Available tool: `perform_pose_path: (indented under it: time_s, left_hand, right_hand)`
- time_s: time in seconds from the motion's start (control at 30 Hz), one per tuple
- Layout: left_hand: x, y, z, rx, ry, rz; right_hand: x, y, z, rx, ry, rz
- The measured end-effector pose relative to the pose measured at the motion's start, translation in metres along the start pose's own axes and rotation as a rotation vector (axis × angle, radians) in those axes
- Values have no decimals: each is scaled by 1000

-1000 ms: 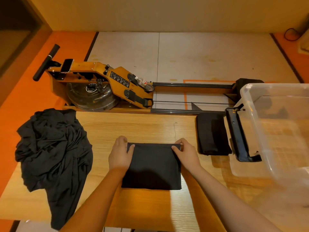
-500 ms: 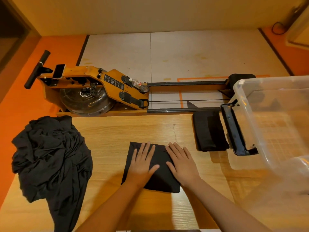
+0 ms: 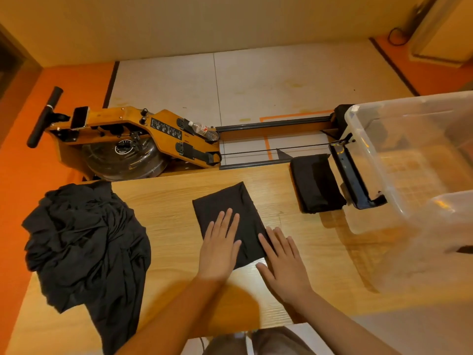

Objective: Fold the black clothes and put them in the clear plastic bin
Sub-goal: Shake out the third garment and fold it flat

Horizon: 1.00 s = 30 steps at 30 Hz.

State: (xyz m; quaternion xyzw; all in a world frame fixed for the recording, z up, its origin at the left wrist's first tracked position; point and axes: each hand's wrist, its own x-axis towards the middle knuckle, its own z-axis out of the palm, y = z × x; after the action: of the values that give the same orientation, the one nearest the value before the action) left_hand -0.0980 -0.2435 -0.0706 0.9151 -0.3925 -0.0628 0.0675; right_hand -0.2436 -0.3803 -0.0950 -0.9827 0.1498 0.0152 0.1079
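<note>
Crease-setting: my left hand (image 3: 220, 248) presses folded black garment (image 3: 227, 201) under straight fingers (image 3: 226, 221); right hand (image 3: 284, 265) flat, fingertips (image 3: 263, 239) on edge, gripping nothing.

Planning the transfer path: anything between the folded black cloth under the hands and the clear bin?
Yes. A second folded black stack lies on the table beside the clear bin, between the folded black cloth and the bin's near wall. The left hand and right hand touch the cloth directly, with nothing in between.
</note>
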Motion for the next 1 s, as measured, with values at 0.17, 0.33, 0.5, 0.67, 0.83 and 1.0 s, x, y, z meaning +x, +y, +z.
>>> perform_pose_path:
  time_s: [0.17,0.33,0.5,0.67,0.83,1.0]
  left_hand:
    - [-35,2,22,3,-108,17]
    - [-49,-17,32,47,-159,49]
    - [-50,-25,29,43,-117,116]
    - [-50,-14,22,-3,-126,61]
    - [-65,-17,29,13,-193,71]
    - [-82,-23,32,13,-186,192]
  right_hand:
    - [21,-10,-10,-13,-9,-224]
    - [36,-6,-3,-83,-105,-273]
    - [15,-1,-3,-57,-93,-181]
    - [25,-17,-9,-19,-89,-233]
    - [23,-16,2,-16,-184,-293]
    - [-8,-20,8,-10,-154,-307]
